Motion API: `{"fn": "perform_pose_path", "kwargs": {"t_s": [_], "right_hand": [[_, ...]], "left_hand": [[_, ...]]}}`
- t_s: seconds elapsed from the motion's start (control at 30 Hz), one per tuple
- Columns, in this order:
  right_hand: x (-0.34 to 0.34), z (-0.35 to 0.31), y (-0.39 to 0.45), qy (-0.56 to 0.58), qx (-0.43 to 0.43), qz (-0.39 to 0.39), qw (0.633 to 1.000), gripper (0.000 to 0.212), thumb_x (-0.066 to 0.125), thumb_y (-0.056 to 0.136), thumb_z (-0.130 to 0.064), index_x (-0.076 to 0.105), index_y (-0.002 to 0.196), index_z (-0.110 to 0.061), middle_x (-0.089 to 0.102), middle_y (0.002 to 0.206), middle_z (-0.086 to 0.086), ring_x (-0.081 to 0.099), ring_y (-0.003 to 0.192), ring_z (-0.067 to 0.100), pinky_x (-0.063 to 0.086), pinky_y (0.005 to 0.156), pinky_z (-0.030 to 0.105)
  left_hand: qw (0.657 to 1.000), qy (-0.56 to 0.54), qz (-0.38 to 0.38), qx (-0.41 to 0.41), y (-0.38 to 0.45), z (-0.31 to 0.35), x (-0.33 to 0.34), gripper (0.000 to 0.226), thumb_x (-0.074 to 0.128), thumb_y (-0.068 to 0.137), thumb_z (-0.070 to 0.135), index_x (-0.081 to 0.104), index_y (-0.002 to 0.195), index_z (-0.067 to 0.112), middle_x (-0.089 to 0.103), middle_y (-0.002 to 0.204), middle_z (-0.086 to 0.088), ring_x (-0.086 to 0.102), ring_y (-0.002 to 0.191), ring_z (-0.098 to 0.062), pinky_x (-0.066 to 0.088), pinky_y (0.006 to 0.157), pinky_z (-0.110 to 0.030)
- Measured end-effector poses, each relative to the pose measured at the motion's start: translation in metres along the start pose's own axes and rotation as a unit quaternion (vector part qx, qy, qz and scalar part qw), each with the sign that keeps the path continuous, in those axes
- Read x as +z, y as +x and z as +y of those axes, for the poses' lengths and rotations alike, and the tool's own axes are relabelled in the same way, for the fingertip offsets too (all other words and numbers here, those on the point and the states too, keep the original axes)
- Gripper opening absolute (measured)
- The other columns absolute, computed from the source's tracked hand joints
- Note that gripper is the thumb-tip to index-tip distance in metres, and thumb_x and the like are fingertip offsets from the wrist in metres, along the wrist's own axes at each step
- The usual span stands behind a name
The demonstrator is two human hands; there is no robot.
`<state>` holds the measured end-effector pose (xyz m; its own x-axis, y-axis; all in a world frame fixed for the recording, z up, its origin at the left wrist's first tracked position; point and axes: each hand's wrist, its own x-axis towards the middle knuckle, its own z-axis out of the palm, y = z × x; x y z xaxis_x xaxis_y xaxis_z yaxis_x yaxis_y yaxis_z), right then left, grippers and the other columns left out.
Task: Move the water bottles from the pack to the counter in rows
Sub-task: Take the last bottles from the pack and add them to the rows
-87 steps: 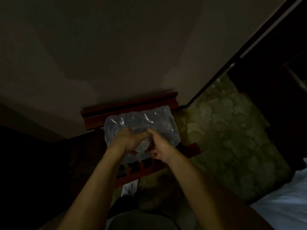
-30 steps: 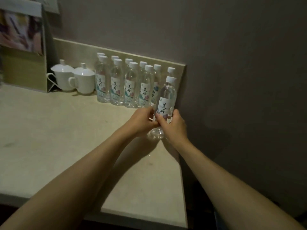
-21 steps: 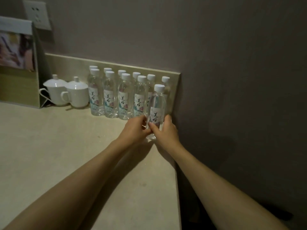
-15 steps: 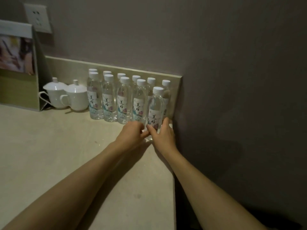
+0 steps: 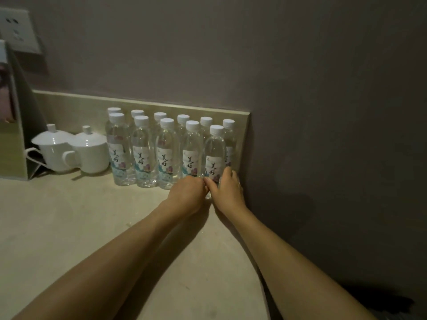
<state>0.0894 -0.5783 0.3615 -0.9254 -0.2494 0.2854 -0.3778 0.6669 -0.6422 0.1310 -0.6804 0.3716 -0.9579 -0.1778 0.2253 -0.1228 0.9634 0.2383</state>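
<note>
Clear plastic everywhere along the back of this pale beige stone-look counter [image 5: 69, 227]. Two rows of clear plastic water bottles with white screw caps [image 5: 143, 155] lined up against the low beige backsplash [image 5: 76, 105]: six caps countable in the back row, five in the front.

Fifth front one, the clear white-capped bottle at the right end [image 5: 215, 153], just being set down upright beside the wall corner. Left hand [image 5: 188, 192] curled against its lower left side, right hand [image 5: 228, 188] wrapped round the lower right, fingers bent onto the plastic. Hard to tell how firm either grip is, base hidden behind the knuckles, so can't say for sure whether fully seated on the counter yet.

Progress guess: well along. Eleven out, one gap apparently left at the front right to match the back row. Pack itself not in view, so no telling how many remain inside.

Labels: white wrap with two black brush-style Chinese characters stacked vertically, looks like 美好, above a pink-purple flower and teal pattern. Small print on top of the label too tiny to read. No other brand legible.

Also around: two white lidded ceramic cups [image 5: 74, 151] just left of the bottles, a standing card holder [image 5: 11, 135] at the far left, a white wall socket [image 5: 18, 31] above.
</note>
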Motion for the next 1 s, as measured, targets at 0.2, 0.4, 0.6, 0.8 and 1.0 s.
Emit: {"fn": "perform_pose_path", "kwargs": {"t_s": [0.2, 0.4, 0.6, 0.8, 1.0], "right_hand": [[0.002, -0.003, 0.006, -0.048, 0.016, -0.007, 0.999, 0.054, 0.051, 0.095, -0.045, 0.041, 0.128, -0.003, 0.044, 0.134, 0.018, 0.050, 0.120, 0.040, 0.042, 0.091, 0.042], [0.001, -0.006, 0.011, -0.053, 0.027, -0.011, 0.998, 0.055, 0.050, 0.096, -0.043, 0.039, 0.130, -0.001, 0.044, 0.135, 0.019, 0.048, 0.122, 0.041, 0.042, 0.094, 0.043], [0.005, -0.007, 0.012, -0.022, 0.035, 0.022, 0.999, 0.053, 0.057, 0.094, -0.039, 0.037, 0.128, -0.005, 0.050, 0.135, 0.019, 0.051, 0.121, 0.039, 0.044, 0.090, 0.040], [0.005, -0.007, 0.016, -0.029, 0.034, 0.024, 0.999, 0.055, 0.058, 0.093, -0.039, 0.037, 0.130, -0.004, 0.050, 0.134, 0.020, 0.050, 0.122, 0.040, 0.044, 0.093, 0.043], [0.004, -0.007, 0.016, -0.025, 0.031, 0.025, 0.999, 0.053, 0.057, 0.093, -0.039, 0.036, 0.130, -0.006, 0.050, 0.132, 0.019, 0.051, 0.120, 0.039, 0.045, 0.088, 0.040]], "left_hand": [[0.997, 0.060, 0.031, 0.022, 0.006, -0.002, 0.003, 0.021, 0.050, 0.097, 0.026, 0.066, 0.102, 0.013, 0.068, 0.098, -0.009, 0.067, 0.091, -0.028, 0.054, 0.077, -0.038], [0.997, 0.044, 0.049, 0.031, 0.010, -0.001, 0.008, 0.017, 0.055, 0.094, 0.026, 0.066, 0.105, 0.019, 0.069, 0.099, -0.006, 0.067, 0.093, -0.026, 0.056, 0.079, -0.038], [0.998, 0.027, 0.044, 0.036, 0.016, -0.004, 0.012, 0.018, 0.057, 0.092, 0.024, 0.064, 0.107, 0.017, 0.067, 0.101, -0.007, 0.067, 0.094, -0.027, 0.056, 0.082, -0.039], [0.998, 0.035, 0.040, 0.023, 0.019, -0.003, 0.011, 0.022, 0.058, 0.091, 0.024, 0.064, 0.112, 0.019, 0.066, 0.107, -0.009, 0.065, 0.100, -0.030, 0.051, 0.081, -0.038], [0.998, 0.036, 0.040, 0.018, 0.018, -0.002, 0.012, 0.023, 0.058, 0.091, 0.020, 0.064, 0.113, 0.016, 0.066, 0.110, -0.011, 0.065, 0.101, -0.031, 0.051, 0.081, -0.038]]}}
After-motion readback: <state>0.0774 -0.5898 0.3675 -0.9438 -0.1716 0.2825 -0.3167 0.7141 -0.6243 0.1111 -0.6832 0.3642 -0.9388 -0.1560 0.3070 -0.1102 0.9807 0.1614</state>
